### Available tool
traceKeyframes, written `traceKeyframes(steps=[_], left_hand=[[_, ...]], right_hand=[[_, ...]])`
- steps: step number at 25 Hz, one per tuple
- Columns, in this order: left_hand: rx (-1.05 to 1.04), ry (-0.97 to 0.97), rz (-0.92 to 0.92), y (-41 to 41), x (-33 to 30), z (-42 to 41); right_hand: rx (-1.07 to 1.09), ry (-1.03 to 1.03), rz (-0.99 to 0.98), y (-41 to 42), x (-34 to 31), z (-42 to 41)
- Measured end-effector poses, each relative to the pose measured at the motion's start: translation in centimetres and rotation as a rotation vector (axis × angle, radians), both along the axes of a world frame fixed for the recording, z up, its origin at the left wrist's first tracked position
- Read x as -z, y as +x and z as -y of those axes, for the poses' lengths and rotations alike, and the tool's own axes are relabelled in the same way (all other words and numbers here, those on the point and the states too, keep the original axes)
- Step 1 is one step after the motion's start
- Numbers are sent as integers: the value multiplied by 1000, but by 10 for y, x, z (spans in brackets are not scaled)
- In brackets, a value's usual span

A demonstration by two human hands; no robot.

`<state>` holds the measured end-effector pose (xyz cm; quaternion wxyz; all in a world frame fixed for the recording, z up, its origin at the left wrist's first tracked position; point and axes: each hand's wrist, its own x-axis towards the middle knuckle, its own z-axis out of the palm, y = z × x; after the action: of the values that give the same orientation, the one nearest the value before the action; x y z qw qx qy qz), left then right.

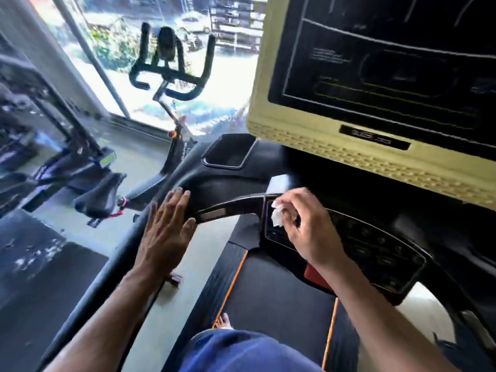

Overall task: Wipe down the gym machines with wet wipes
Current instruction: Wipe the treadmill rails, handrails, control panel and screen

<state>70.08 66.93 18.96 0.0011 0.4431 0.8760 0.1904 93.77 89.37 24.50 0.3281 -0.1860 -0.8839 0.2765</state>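
I stand on a treadmill whose black button console spreads out in front of me. My right hand grips a crumpled white wet wipe and holds it against the console's left end, beside the short front handlebar. My left hand is flat with straight fingers, hovering by the left side rail and the handlebar's tip; whether it touches is unclear. Above the console rises the cream-framed dark screen.
A recessed cup tray sits at the console's upper left. The treadmill belt with orange edge lines runs under me. A black spin bike stands to the left by a bright window, with another machine farther left.
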Motion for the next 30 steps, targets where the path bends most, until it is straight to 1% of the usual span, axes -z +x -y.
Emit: traceKeyframes(steps=[2,4,6,8,9,11,12,15,16,19,21,24,26,27,28,30], left_hand=[[-37,-29,19,-33,7,14],[-7,-90,50,-66,19,16],[47,-140,98,-95,34,12],[73,-146,138,-114,43,8],[74,-131,171,-118,43,7],[73,-82,214,-118,44,8],[79,-64,216,-118,43,8],[85,-42,244,-119,44,8],[81,-32,250,-119,44,9],[89,-26,256,-118,41,10],[98,-31,231,-117,42,10],[105,-35,196,-121,45,8],[101,-48,212,-121,45,8],[100,-49,224,-121,45,8],[97,-48,234,-120,44,8],[93,-50,244,-119,42,8]], right_hand=[[-16,109,111,-57,7,-7],[11,195,293,-104,23,-15],[47,248,484,-134,44,-15],[102,288,654,-152,58,-3],[113,308,698,-159,62,6],[78,374,712,-172,72,33],[42,422,684,-181,78,47],[-138,482,637,-210,102,97],[-158,501,628,-212,107,107],[-144,575,559,-191,101,88],[-33,607,520,-154,87,52],[118,515,609,-111,55,2],[199,490,654,-122,49,6],[188,479,650,-138,55,18],[132,464,626,-156,64,39],[-50,433,600,-187,83,85]])
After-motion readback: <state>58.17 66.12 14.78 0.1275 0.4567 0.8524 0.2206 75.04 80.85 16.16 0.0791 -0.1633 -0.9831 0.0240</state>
